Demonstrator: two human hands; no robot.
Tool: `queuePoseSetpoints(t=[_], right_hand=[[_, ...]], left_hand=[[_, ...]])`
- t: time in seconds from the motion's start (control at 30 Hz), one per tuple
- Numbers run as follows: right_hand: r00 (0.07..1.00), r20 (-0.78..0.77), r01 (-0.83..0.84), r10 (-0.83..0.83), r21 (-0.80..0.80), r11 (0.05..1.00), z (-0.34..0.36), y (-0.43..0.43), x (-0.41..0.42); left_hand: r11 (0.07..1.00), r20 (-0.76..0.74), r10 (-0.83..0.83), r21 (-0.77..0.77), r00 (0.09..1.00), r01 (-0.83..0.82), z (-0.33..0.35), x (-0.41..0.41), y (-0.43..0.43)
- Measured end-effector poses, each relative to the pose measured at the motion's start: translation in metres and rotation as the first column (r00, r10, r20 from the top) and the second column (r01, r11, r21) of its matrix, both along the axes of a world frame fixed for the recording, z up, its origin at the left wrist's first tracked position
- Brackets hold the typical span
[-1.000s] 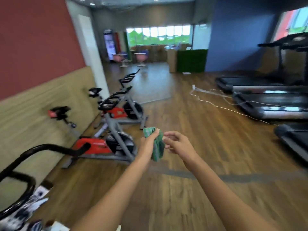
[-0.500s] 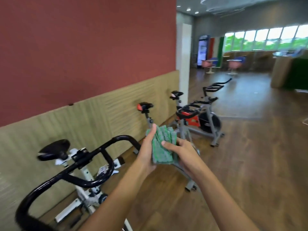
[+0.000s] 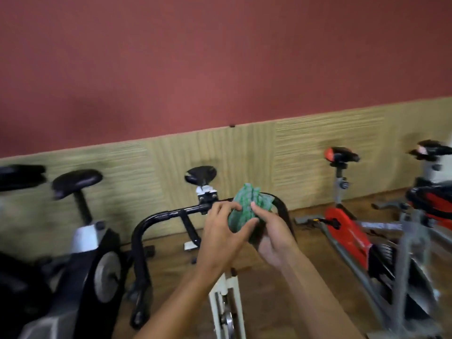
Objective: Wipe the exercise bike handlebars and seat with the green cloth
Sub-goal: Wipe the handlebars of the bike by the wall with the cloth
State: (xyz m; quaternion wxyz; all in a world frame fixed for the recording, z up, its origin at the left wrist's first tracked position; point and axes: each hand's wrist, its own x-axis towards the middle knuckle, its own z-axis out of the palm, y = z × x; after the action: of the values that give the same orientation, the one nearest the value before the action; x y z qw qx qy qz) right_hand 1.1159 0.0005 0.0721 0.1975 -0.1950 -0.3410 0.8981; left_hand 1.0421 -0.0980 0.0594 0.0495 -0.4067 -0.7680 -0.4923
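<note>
The green cloth (image 3: 249, 206) is bunched between both hands, just above the white exercise bike's black handlebars (image 3: 171, 214). My left hand (image 3: 225, 231) grips the cloth from the left, fingers curled over it. My right hand (image 3: 271, 236) cups the cloth from below and the right, thumb pressed on top. The bike's black seat (image 3: 200, 173) stands beyond the handlebars, near the wall. The right end of the handlebars curves down behind my right hand. The white frame post (image 3: 227, 302) rises between my forearms.
A black exercise bike (image 3: 97, 253) with its black seat (image 3: 77, 182) stands to the left. Two red and grey spin bikes (image 3: 347, 226) stand to the right. The red wall with wooden panelling (image 3: 244, 155) runs behind all the bikes. The floor is wood.
The view has swung left from the open gym floor to face the wall and bikes. Both hands, still holding the cloth, now hover over the white bike's handlebars.
</note>
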Motion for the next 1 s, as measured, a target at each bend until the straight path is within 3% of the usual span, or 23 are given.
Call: queuePoseSetpoints(t=[0.1, 0.27, 0.37, 0.43, 0.53, 0.6, 0.77, 0.83, 0.93, 1.0], right_hand=[[0.991, 0.008, -0.137, 0.137, 0.003, 0.991, -0.001, -0.001, -0.011], [0.946, 0.093, -0.317, 0.312, 0.055, 0.947, -0.002, -0.018, -0.029], [0.929, 0.088, -0.366, 0.36, 0.063, 0.929, -0.007, -0.029, -0.036], [0.923, 0.086, -0.379, 0.374, 0.056, 0.924, -0.013, -0.031, -0.036], [0.919, 0.099, -0.389, 0.381, 0.082, 0.917, -0.021, -0.027, -0.035], [0.917, 0.123, -0.394, 0.38, 0.124, 0.911, -0.024, -0.023, -0.035], [0.865, 0.107, -0.501, 0.49, 0.216, 0.838, -0.018, -0.015, -0.036], [0.86, 0.113, -0.509, 0.497, 0.261, 0.82, -0.017, -0.011, -0.038], [0.88, 0.15, -0.475, 0.45, 0.259, 0.841, -0.019, -0.01, -0.04], [0.883, 0.141, -0.468, 0.447, 0.214, 0.857, -0.021, -0.012, -0.041]], left_hand=[[0.991, 0.077, 0.131, -0.03, 0.988, -0.129, 0.0, -0.001, -0.012], [0.929, 0.059, 0.364, -0.094, 0.93, -0.357, 0.0, 0.001, -0.036], [0.911, 0.287, 0.393, 0.01, 0.874, -0.412, -0.002, -0.002, -0.05], [0.869, 0.561, 0.318, 0.15, 0.764, -0.472, -0.003, -0.007, -0.057], [0.769, 0.875, 0.062, 0.265, 0.481, -0.582, 0.002, -0.016, -0.069], [0.785, 0.933, -0.08, 0.277, 0.352, -0.554, 0.005, -0.018, -0.078], [0.903, 0.95, -0.245, 0.296, 0.193, -0.311, 0.009, -0.013, -0.09], [0.897, 0.943, -0.243, 0.307, 0.228, -0.317, 0.006, -0.015, -0.09], [0.88, 0.869, -0.218, 0.372, 0.444, -0.297, 0.002, -0.023, -0.085], [0.883, 0.834, -0.099, 0.324, 0.542, -0.338, 0.003, -0.027, -0.082]])
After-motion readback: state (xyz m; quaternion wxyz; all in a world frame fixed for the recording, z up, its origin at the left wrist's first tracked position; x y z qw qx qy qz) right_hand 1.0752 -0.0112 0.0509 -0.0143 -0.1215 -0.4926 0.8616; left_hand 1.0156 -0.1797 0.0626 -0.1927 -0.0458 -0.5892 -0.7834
